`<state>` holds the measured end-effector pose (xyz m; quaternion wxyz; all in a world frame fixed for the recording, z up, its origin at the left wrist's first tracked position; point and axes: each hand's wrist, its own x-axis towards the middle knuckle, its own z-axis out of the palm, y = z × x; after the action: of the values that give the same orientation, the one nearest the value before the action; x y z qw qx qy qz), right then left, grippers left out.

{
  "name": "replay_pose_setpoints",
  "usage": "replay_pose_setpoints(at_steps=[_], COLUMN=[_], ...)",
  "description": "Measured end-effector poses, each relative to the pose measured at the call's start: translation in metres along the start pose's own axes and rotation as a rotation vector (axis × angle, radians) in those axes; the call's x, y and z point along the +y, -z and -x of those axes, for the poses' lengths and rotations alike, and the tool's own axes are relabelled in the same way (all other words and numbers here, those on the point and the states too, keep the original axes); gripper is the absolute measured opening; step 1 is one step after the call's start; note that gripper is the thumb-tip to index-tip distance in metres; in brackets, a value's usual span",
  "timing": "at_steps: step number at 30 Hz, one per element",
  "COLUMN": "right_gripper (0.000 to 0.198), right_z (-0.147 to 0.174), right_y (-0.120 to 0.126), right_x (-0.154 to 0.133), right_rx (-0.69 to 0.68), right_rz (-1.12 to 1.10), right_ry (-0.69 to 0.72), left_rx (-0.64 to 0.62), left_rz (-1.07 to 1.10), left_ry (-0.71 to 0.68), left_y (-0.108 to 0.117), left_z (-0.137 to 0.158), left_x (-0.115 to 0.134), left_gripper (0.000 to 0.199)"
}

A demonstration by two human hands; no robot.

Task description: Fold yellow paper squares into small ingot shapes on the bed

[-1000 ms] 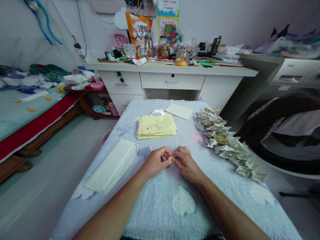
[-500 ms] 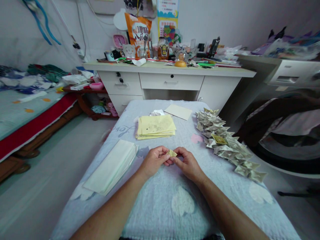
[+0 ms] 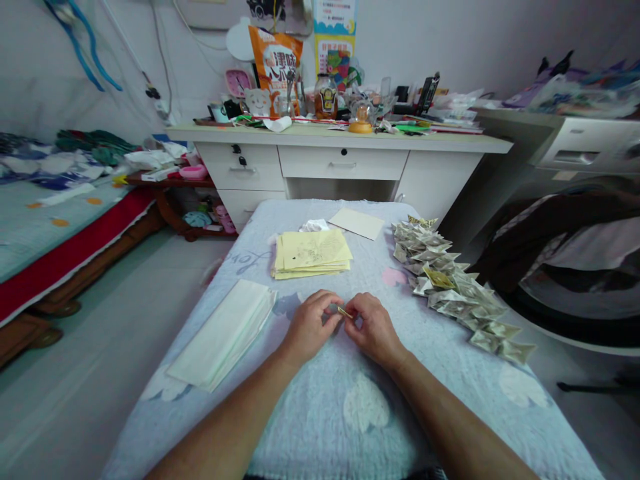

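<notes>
A small folded piece of yellow paper (image 3: 345, 312) is pinched between my two hands above the cloth-covered table (image 3: 310, 413); it shows nearly edge-on. My left hand (image 3: 311, 327) grips its left end with thumb and fingers. On the other end are the closed fingertips of my right hand (image 3: 374, 327). Beyond the hands lies a stack of yellow paper sheets (image 3: 315, 253) with dark printing. To the left rests a long pile of pale paper (image 3: 223, 333). Folded paper pieces (image 3: 453, 293), mostly silvery-gold with pointed ends, run in overlapping rows along the right side.
A pale card (image 3: 356, 223) and a crumpled white tissue (image 3: 314, 225) lie at the table's far end. Behind stands a white desk (image 3: 345, 162) crowded with objects. A washing machine (image 3: 585, 143) is at right, a bed (image 3: 65, 227) at left.
The folded yellow paper has turned from showing its broad face to nearly edge-on. My fingers have shifted their hold on it; the stacks and folded pieces have stayed put.
</notes>
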<state>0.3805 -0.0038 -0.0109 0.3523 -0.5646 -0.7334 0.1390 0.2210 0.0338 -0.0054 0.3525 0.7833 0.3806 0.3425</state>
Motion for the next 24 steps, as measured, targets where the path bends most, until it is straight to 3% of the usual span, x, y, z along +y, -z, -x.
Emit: replay_pose_setpoints(at_steps=[8,24], right_gripper=[0.017,0.023], right_z=[0.001,0.001], right_y=[-0.002,-0.006], right_x=[0.001,0.007], right_rx=[-0.068,-0.087], right_rz=[0.215,0.215], right_ry=[0.082,0.029], left_rx=[-0.067,-0.131], left_rz=[-0.176,-0.399], left_ry=[-0.085,-0.214], left_y=[-0.004,-0.009], left_z=[0.002,0.001], left_x=[-0.005,-0.012], left_gripper=[0.017,0.020])
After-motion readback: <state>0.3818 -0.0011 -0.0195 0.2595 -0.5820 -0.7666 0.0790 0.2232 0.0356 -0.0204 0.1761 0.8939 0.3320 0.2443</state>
